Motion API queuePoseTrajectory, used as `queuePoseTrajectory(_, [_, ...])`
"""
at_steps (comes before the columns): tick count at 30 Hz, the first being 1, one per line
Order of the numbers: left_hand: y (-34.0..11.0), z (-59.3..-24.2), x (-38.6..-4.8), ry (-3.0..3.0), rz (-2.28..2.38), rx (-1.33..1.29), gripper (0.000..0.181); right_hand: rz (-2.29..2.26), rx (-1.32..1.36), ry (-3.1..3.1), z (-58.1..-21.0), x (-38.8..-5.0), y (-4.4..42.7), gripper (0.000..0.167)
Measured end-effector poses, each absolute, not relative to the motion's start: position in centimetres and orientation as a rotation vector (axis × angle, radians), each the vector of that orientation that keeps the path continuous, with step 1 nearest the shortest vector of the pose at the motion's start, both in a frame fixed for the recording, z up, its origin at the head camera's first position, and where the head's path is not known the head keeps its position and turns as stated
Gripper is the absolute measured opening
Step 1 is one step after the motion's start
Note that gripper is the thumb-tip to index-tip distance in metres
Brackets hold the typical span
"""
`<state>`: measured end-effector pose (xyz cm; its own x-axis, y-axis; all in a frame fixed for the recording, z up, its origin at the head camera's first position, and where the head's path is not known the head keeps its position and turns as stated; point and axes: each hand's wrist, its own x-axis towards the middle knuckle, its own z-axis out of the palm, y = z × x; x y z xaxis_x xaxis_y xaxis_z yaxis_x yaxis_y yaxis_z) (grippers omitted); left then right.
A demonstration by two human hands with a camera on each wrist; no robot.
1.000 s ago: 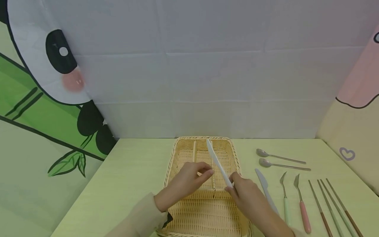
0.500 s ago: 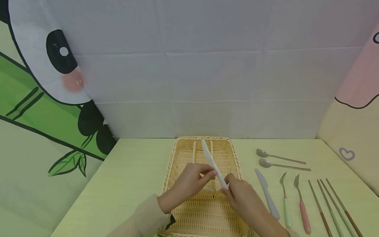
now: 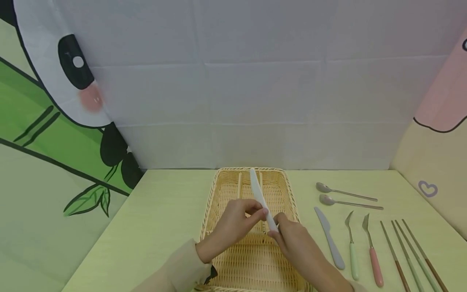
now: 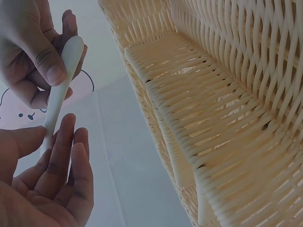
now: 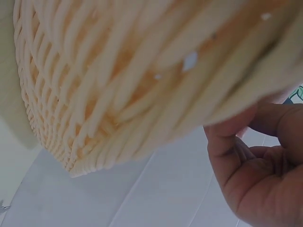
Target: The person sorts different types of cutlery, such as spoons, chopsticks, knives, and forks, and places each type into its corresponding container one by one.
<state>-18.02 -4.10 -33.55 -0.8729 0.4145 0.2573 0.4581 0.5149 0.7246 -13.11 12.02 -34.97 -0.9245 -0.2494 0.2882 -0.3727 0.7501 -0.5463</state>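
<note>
A white table knife (image 3: 256,188) is held slanting above the wicker basket (image 3: 255,263), blade pointing up and away. My right hand (image 3: 299,243) pinches the end of its handle between thumb and fingers. Farther up the handle, my left hand (image 3: 235,221) pinches it too, with the thumb on one side and fingertips on the other, as the left wrist view shows along the knife handle (image 4: 59,97). In the right wrist view the basket wall (image 5: 61,85) hides the knife, and only part of the right hand (image 5: 260,165) shows.
Right of the basket lie a second knife (image 3: 330,239), two spoons (image 3: 350,205), a green-handled fork (image 3: 353,251), a pink-handled fork (image 3: 373,259) and several chopsticks (image 3: 412,253). Dividers (image 3: 239,186) split the basket's far part. A cloth backdrop (image 3: 255,101) stands behind the table.
The right hand has moved slightly left with the knife, bringing it to the left hand. The left hand's fingers, earlier apart from the knife, now pinch it.
</note>
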Motion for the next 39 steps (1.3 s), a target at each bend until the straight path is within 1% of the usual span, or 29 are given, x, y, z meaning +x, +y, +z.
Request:
queuePoseTrajectory(8, [-4.0,-33.5,-17.9,-2.674,-1.395,-0.723,0.017,0.991,0.505,-2.765,-34.9,-13.2,11.9,0.015])
queuePoseTrajectory(18, [-4.1,-33.2,-17.6,-2.653,-1.397,-0.699,0.019,1.013,0.599,-2.758,-35.0,-13.3,12.0,0.018])
queuePoseTrajectory(31, [-5.0,-32.5,-17.6,-2.676,-1.418,-0.671,0.019,0.990,0.473,-2.765,-34.5,-13.0,12.5,0.025])
queuePoseTrajectory(34, [-5.3,-32.4,-17.5,-2.695,-1.434,-0.662,0.019,0.946,0.451,-2.765,-34.7,-13.1,12.8,0.024])
queuePoseTrajectory(39, [-6.0,-32.3,-17.5,-2.745,-1.397,-0.652,0.020,0.864,0.423,-2.718,-35.0,-13.2,13.4,0.016])
